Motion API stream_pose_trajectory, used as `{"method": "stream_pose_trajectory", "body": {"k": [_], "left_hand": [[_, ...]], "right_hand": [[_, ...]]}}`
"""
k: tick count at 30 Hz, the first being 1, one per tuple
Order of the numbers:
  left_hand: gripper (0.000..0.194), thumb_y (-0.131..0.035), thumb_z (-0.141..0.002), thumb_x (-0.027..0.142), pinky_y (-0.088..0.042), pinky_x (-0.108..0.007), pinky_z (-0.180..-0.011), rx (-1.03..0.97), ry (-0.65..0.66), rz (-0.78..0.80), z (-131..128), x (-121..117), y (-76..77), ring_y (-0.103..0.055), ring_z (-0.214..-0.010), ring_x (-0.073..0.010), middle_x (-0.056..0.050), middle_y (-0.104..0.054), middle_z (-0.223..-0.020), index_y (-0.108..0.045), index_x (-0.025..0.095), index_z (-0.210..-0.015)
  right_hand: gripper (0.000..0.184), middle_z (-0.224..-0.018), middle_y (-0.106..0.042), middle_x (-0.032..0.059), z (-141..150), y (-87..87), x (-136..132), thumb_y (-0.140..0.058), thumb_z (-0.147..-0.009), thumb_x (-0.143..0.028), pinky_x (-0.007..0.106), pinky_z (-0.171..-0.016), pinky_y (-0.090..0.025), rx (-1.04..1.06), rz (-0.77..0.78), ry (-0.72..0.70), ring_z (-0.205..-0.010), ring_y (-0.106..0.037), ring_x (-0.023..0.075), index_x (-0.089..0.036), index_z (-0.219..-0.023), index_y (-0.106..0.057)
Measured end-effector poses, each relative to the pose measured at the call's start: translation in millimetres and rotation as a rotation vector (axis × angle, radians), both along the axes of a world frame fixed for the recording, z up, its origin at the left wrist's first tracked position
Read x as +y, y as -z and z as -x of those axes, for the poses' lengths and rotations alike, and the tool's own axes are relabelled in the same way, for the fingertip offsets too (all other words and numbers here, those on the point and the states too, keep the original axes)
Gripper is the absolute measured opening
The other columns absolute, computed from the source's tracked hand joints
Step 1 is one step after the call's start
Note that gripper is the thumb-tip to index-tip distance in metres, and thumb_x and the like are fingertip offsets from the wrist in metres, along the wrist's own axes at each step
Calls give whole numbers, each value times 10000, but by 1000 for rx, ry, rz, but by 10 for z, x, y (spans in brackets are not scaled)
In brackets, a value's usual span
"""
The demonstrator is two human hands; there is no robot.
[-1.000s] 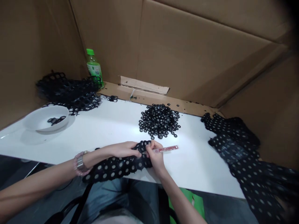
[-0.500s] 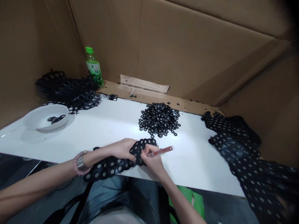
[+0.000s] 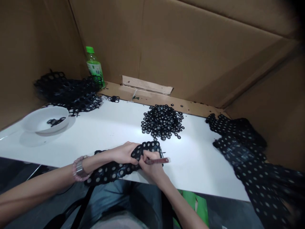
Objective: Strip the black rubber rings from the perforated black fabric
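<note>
Black eyelet lace (image 3: 150, 147) bunched under your fingers | left hand (image 3: 124, 152) closed over it, right hand (image 3: 152, 168) gripping a red pen (image 3: 160, 161) at its edge | step: working the pen along the lace; next, hold it steady | black ring pile (image 3: 162, 122) just beyond your fingertips, lace heap (image 3: 243, 149) well right, white bowl (image 3: 58, 109) far left

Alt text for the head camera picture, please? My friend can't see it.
The left hand and right hand hold a black lace strip with round holes; the right also grips a red pen-like stick. A heap of black rings and a white bowl sit on the table.
</note>
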State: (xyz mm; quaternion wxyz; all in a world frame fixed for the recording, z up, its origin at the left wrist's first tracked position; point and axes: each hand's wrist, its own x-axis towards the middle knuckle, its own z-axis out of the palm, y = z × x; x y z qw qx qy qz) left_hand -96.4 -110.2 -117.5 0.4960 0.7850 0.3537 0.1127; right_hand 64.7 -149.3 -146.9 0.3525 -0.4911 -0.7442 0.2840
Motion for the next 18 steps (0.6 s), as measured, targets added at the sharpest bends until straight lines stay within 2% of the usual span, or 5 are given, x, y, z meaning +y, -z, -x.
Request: {"method": "stream_pose_trajectory", "body": {"k": [6, 9, 11, 14, 18], "left_hand": [[220, -575, -639, 164, -446, -245, -756, -141, 61, 174, 36, 50, 50, -569, -825, -167, -10, -636, -875, -570, 147, -859], [240, -586, -654, 181, -437, -244, -778, -167, 112, 188, 47, 79, 18, -564, -852, -168, -24, -635, -919, -569, 146, -891], [299, -606, -656, 217, -431, -237, -765, -120, 120, 135, 64, 105, -34, -560, -869, -179, -36, -630, -954, -561, 145, -942], [307, -599, -690, 362, -411, -227, -684, 94, 64, -40, 105, 175, -129, -566, -789, -186, -42, -643, -883, -588, 143, -906], [393, -479, -748, 525, -337, -212, -590, 275, -37, -271, 128, 326, -151, -526, -632, -151, -13, -615, -680, -631, 162, -749]], "right_hand": [[251, -439, -363, -58, 8, 32, -40, -463, -639, -98, 216, -432, -272, 85, -39, -83, -404, -319, 76, -205, -485, -296], [265, -427, -342, -61, 10, 23, -36, -465, -634, -100, 215, -432, -262, 103, 4, -54, -401, -311, 74, -203, -473, -282], [277, -416, -328, -65, -19, -2, 2, -474, -639, -121, 213, -422, -252, 175, 105, 5, -394, -309, 72, -204, -469, -273], [273, -405, -357, -75, -113, -71, 146, -499, -659, -186, 201, -384, -238, 420, 297, 54, -363, -346, 71, -213, -493, -284], [279, -388, -373, -90, -188, -158, 461, -516, -662, -201, 194, -395, -281, 586, 251, 135, -354, -377, 70, -215, -508, -284]]}}
